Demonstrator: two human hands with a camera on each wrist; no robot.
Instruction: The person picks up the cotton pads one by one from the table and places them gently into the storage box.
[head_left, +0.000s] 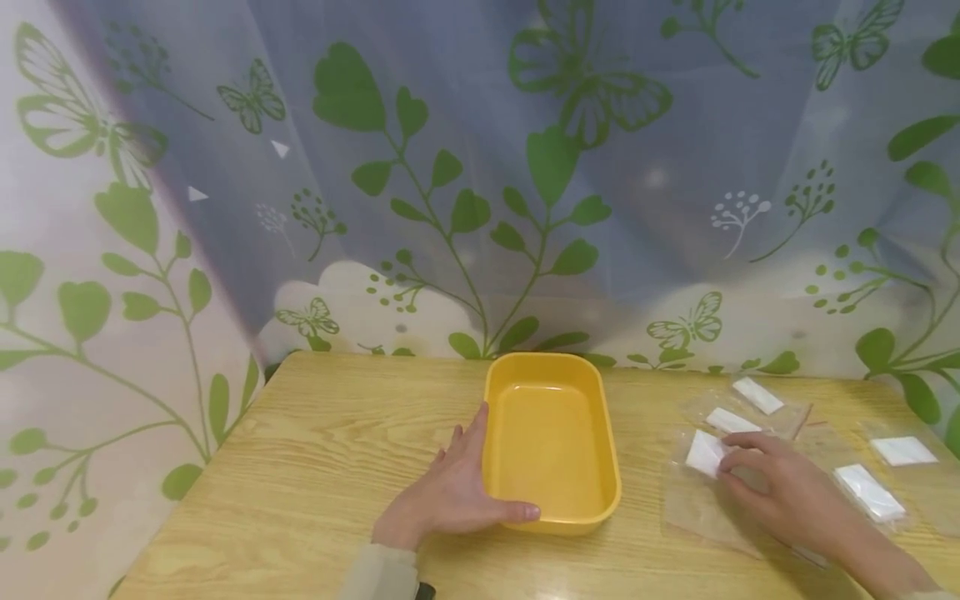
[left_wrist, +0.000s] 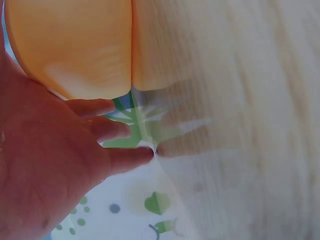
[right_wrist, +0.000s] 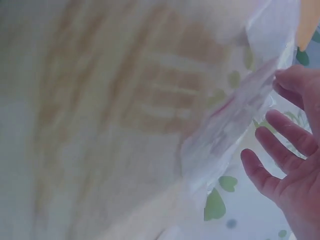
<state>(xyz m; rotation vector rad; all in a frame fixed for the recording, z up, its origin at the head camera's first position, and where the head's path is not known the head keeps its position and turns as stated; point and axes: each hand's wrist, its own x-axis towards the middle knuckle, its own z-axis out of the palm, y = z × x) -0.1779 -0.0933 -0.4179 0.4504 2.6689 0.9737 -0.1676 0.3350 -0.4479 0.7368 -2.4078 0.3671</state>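
Note:
A yellow plastic tub (head_left: pixel 553 450) stands on the wooden table. My left hand (head_left: pixel 453 492) lies against its left side, fingers straight along the outer wall and thumb across the near rim. The left wrist view shows that hand (left_wrist: pixel 55 155) with spread fingers beside the tub (left_wrist: pixel 75 50). To the right, my right hand (head_left: pixel 787 492) pinches a clear zip bag with a white folded piece (head_left: pixel 705 452) inside. In the right wrist view, thumb and index finger meet at the bag's edge (right_wrist: pixel 235 120), while the other fingers (right_wrist: pixel 277 150) are loosely bent.
Several more clear bags with white pieces lie around the right hand, including one behind it (head_left: pixel 757 395) and others to its right (head_left: pixel 870 492) (head_left: pixel 903 451). A patterned curtain (head_left: pixel 465 167) hangs along the table's (head_left: pixel 322 450) far edge.

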